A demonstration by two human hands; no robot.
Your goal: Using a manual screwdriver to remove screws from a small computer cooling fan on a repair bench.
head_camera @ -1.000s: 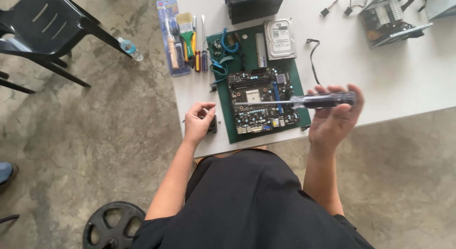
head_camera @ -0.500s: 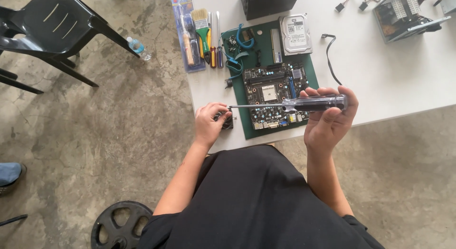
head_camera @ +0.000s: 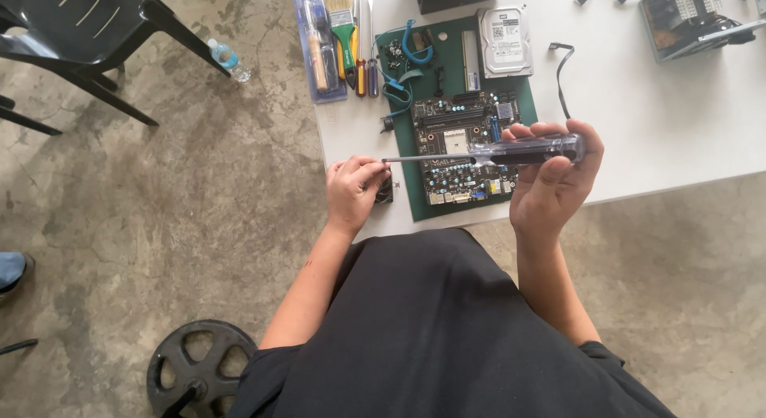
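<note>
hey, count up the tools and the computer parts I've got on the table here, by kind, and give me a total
Screwdrivers: 3, one in the right hand, its tip by the left hand, and two lying beside the brush
Paintbrush: 1
Motherboard: 1
Hard drive: 1
Green mat: 1
Total: 7

Clear-handled screwdriver [head_camera: 511, 152], black circuit board [head_camera: 467, 147] on green mat [head_camera: 415, 179], white table [head_camera: 654, 107], green-handled brush [head_camera: 345, 31]

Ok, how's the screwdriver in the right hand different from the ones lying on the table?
The held screwdriver has a clear handle; the table screwdrivers have coloured, opaque ones. The held one lies crosswise in the right hand, tip at the left hand; the others lie lengthwise beside the brush. All have slim shafts.
</note>
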